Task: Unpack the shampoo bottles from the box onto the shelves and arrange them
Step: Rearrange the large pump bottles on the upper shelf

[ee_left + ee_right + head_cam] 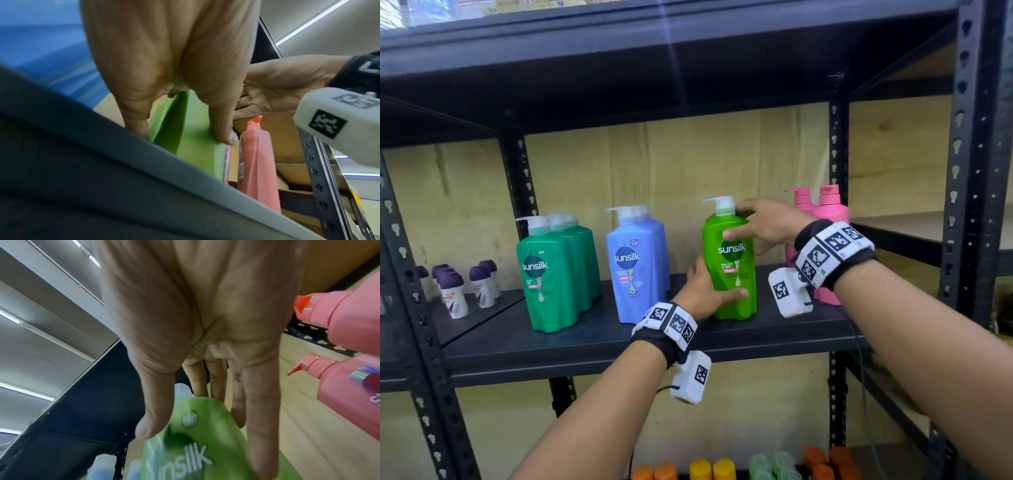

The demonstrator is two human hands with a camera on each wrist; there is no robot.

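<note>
From the head view, the light green shampoo bottle stands upright on the black shelf, long axis vertical, white pump nozzle pointing left, its "sunsilk" label facing the camera, between the blue bottles and the pink bottles. The left hand grips its lower body, thumb across the front, while the right hand holds its shoulder, thumb on the front just above the label. In the left wrist view, fingers curl onto the green body, with a pink bottle beside it. In the right wrist view, the palm faces the lens, thumb pressed on the label.
</note>
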